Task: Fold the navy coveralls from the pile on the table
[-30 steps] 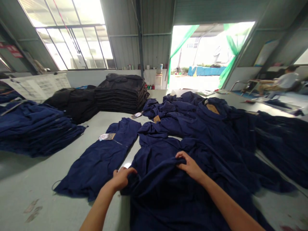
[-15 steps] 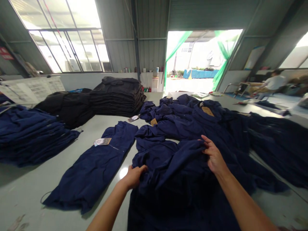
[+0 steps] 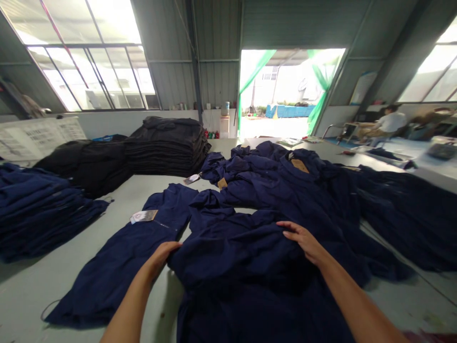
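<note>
A navy work garment lies crumpled on the grey table right in front of me. My left hand is closed on its left edge, fingertips tucked under the cloth. My right hand rests flat on the garment's upper right part, fingers stretched out. Just left of my left hand lies a flattened navy garment with a paper tag near its top.
A loose heap of navy garments covers the table's middle and right. Stacks of folded black garments stand at the back, and a navy stack at the left. A person sits far right near the open doorway.
Both hands have drawn the garment's upper part over and down toward me. My right hand went from gripping raised cloth to lying flat; my left hand shifted left along the edge.
</note>
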`<state>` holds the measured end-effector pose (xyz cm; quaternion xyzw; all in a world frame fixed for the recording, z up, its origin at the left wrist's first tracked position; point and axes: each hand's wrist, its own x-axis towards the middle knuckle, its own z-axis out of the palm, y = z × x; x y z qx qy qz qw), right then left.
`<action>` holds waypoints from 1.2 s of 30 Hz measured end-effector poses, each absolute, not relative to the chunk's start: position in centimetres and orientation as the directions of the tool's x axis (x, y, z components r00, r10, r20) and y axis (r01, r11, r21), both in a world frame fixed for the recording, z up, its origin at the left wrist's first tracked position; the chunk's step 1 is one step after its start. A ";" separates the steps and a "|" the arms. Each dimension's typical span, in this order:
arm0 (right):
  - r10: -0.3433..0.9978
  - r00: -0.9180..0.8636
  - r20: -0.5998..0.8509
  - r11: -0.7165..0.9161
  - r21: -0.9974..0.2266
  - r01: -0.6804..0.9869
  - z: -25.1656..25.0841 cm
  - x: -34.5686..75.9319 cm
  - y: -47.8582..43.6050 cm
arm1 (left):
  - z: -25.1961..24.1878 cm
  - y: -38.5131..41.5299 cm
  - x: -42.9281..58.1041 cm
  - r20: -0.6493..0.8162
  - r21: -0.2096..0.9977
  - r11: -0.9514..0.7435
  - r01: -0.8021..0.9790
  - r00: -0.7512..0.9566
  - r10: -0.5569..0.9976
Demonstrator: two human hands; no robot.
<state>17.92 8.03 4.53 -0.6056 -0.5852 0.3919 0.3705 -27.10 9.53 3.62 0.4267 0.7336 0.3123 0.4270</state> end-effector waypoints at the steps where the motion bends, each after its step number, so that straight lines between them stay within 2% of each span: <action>1: 0.999 0.047 0.010 -0.013 -0.890 0.457 4.5 17.6 8.3 | 3.8 9.6 -26.9 -0.331 0.783 0.444 0.436 -0.313 0.890; 4: 0.976 0.138 0.170 0.043 -0.767 0.640 4.1 16.7 9.3 | 4.4 9.4 -25.8 -0.189 0.629 0.445 0.638 -0.430 0.883; 6: 0.977 0.105 0.187 0.065 -0.726 0.684 3.8 16.1 9.9 | 4.5 8.7 -24.9 -0.146 0.538 0.423 0.729 -0.413 0.899; 9: 0.985 0.053 0.164 0.094 -0.771 0.630 4.0 15.5 10.5 | 4.1 7.0 -23.3 -0.280 0.428 0.322 0.845 -0.215 0.936; 11: 0.978 0.086 0.190 0.090 -0.756 0.649 4.4 15.6 10.8 | 3.4 5.8 -22.4 -0.352 0.402 0.250 0.881 -0.103 0.930; 12: 0.968 0.133 0.215 0.060 -0.707 0.705 4.6 15.6 11.0 | 3.1 5.3 -22.0 -0.325 0.381 0.219 0.898 -0.092 0.941; 15: 0.942 0.212 0.261 -0.075 -0.450 0.890 4.8 14.8 11.3 | 2.1 4.0 -20.9 -0.086 0.237 0.157 0.959 -0.140 0.986; 17: 0.973 0.100 0.209 -0.020 -0.355 0.934 4.4 12.8 11.3 | 1.6 3.2 -20.0 0.005 0.151 0.193 0.969 -0.196 0.981; 18: 0.986 -0.002 0.168 0.061 -0.349 0.935 4.2 11.3 11.2 | 1.4 2.7 -19.5 -0.007 0.134 0.232 0.963 -0.234 0.972; 21: 0.958 -0.271 0.096 0.287 -0.383 0.878 3.4 5.2 10.9 | 0.6 1.3 -18.1 -0.103 0.107 0.336 0.936 -0.326 0.940; 26: 0.878 -0.479 0.023 0.450 -0.385 0.806 2.4 -5.7 11.1 | -1.3 -0.5 -17.6 -0.148 0.210 0.321 0.924 -0.294 0.944; 30: 0.874 -0.485 -0.045 0.433 -0.383 0.816 1.5 -10.4 12.4 | -3.1 -1.8 -19.0 -0.055 0.353 0.220 0.909 -0.215 0.975; 32: 0.898 -0.437 -0.057 0.385 -0.380 0.841 1.3 -11.1 13.4 | -3.3 -2.6 -19.9 0.018 0.379 0.184 0.907 -0.206 0.978; 34: 0.928 -0.370 -0.039 0.331 -0.372 0.867 1.5 -11.2 14.2 | -2.7 -3.5 -20.7 0.017 0.330 0.211 0.920 -0.229 0.973; 36: 0.944 -0.331 -0.012 0.304 -0.363 0.881 2.0 -11.1 14.5 | -1.5 -4.0 -21.4 -0.068 0.218 0.281 0.935 -0.273 0.960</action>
